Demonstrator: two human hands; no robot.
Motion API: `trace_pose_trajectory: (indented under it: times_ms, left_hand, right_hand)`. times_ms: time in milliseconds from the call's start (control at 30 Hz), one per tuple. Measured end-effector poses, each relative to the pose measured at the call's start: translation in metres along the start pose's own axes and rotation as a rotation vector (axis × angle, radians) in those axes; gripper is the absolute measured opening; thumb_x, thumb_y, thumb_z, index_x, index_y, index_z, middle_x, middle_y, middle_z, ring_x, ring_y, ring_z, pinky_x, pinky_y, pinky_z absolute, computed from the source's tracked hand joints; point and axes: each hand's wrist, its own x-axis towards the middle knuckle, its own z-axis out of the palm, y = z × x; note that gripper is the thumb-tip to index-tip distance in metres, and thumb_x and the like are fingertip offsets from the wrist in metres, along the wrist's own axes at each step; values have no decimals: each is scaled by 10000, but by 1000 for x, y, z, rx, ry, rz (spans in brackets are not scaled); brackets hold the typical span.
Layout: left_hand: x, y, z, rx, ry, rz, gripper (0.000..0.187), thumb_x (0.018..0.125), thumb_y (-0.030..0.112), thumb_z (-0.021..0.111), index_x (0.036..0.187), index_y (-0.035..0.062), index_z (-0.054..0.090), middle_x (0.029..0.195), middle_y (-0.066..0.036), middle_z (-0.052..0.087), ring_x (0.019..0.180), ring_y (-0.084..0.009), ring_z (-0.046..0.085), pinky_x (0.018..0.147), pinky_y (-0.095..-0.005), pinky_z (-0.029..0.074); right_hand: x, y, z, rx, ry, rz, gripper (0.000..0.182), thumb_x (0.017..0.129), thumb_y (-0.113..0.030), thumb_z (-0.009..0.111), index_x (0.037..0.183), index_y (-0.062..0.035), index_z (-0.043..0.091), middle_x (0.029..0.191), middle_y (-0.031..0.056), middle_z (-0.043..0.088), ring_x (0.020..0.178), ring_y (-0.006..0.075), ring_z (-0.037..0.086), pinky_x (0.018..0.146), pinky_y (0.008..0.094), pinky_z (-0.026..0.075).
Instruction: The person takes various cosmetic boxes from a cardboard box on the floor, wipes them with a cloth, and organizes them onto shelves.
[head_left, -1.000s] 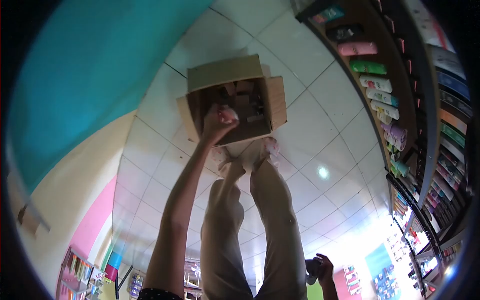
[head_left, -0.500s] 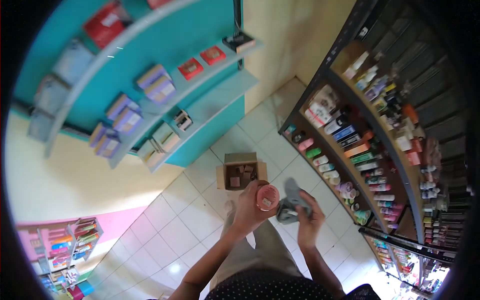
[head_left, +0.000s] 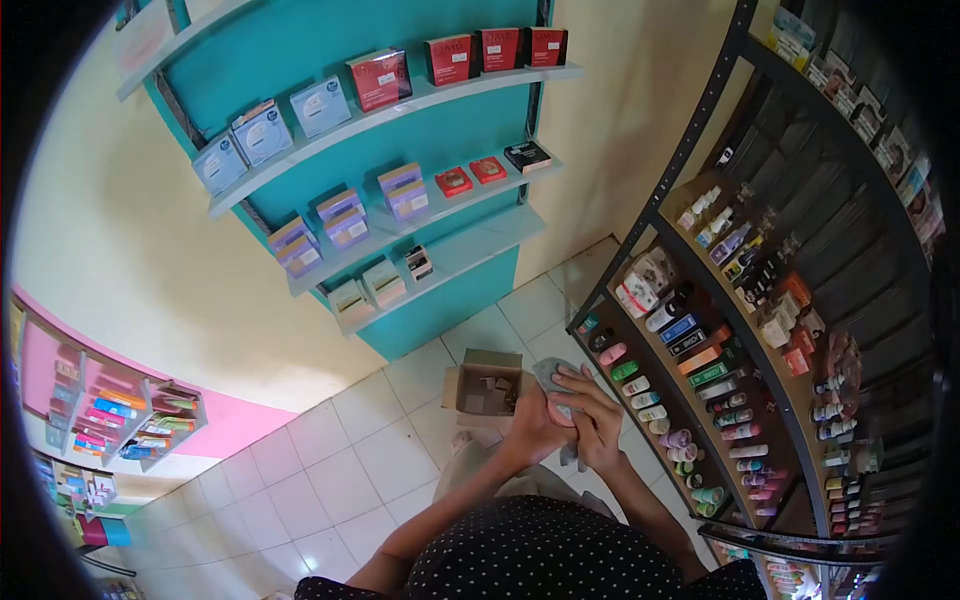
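In the head view, my left hand [head_left: 534, 432] is closed around a pink round jar [head_left: 563, 411], most of it now covered by fingers. My right hand [head_left: 597, 418] grips a grey cloth [head_left: 549, 374] and presses it against the jar. A bit of the cloth hangs below the right hand. Just beyond both hands, an open cardboard box [head_left: 452, 386] rests on the tiled floor with several small brown pieces inside.
A turquoise wall panel with shelves [head_left: 470, 97] of red, blue and purple boxes stands ahead. On the right, a tall black-framed rack [head_left: 690, 330] holds bottles and tubes. More small shelves [head_left: 150, 425] hang at the far left.
My right hand has brought the grey cloth from beside the jar onto it. The jar's round face, plain before, is now mostly covered. The camera view has shifted, showing more upper shelves.
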Motion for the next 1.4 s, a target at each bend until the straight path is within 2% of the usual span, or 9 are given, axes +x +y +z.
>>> trace_pose_trajectory:
  times_ms: [433, 667, 767, 900, 1033, 1100, 1167, 1300, 1400]
  left_hand:
    - [-14, -72, 21, 203, -194, -274, 446, 591, 80, 648, 964, 17, 413, 889, -178, 487, 808, -351, 529, 683, -390, 435]
    - [-3, -158, 2, -72, -818, -645, 565, 631, 88, 656, 1115, 51, 366, 885, -132, 512, 812, -254, 536, 680, -340, 441]
    - [-6, -258, -6, 20, -816, -782, 574, 654, 136, 648, 1147, 88, 357, 876, -118, 494, 798, -224, 523, 667, -334, 440]
    - [-28, -441, -22, 819, -559, -360, 537, 682, 200, 617, 1121, 5, 376, 917, -171, 478, 767, -299, 505, 651, -394, 431]
    - [0, -556, -40, 1025, -730, -608, 475, 685, 143, 565, 1111, 29, 389, 1016, -189, 466, 953, -327, 462, 769, -408, 408]
    - [-9, -643, -50, 665, -467, -884, 402, 712, 134, 520, 1088, 36, 415, 986, -182, 479, 944, -324, 472, 752, -395, 425]
    - [-19, -716, -67, 1127, -855, -419, 316, 756, 135, 448, 1058, 43, 445, 1012, -174, 477, 943, -325, 470, 771, -388, 420]
    - [-38, -793, -71, 1069, -486, -326, 289, 752, 103, 435, 1032, 38, 471, 1029, -164, 465, 944, -302, 470, 752, -376, 427]
    - [-36, -782, -61, 1238, -909, -468, 325, 752, 77, 436, 1075, 44, 448, 1023, -160, 464, 954, -308, 463, 767, -372, 424]
  right_hand:
    - [-67, 50, 16, 1, 97, 874, 482, 568, -108, 697, 999, -25, 500, 862, 80, 560, 786, 134, 517, 726, 267, 420]
    - [-130, 93, 30, -89, 185, 1191, 447, 591, -197, 732, 955, -35, 529, 755, 53, 575, 674, 96, 534, 576, 246, 449]
    - [-181, 104, 44, -158, 213, 1364, 413, 603, -166, 724, 941, -25, 532, 739, 45, 569, 639, 89, 523, 546, 234, 447]
    - [-225, 115, 53, -102, 359, 1505, 311, 619, -74, 689, 880, -11, 531, 705, 33, 554, 567, 84, 525, 494, 216, 455]
    - [-274, 133, 64, -209, 470, 1735, 331, 605, -59, 669, 899, -26, 520, 719, 28, 551, 564, 78, 515, 492, 215, 445]
    - [-312, 140, 70, -311, 440, 1799, 342, 591, -53, 670, 901, -53, 525, 705, 6, 536, 538, 52, 477, 471, 181, 394]
    - [-331, 149, 79, -321, 496, 1870, 356, 584, -81, 687, 901, -57, 525, 683, -11, 515, 540, 42, 461, 473, 166, 370]
    - [-350, 158, 98, -392, 459, 2040, 360, 576, -79, 696, 891, -61, 524, 675, -23, 499, 540, 30, 439, 472, 155, 349]
    - [-360, 161, 107, -454, 268, 1926, 350, 572, -48, 696, 876, -69, 525, 665, -31, 496, 518, 19, 421, 449, 158, 329]
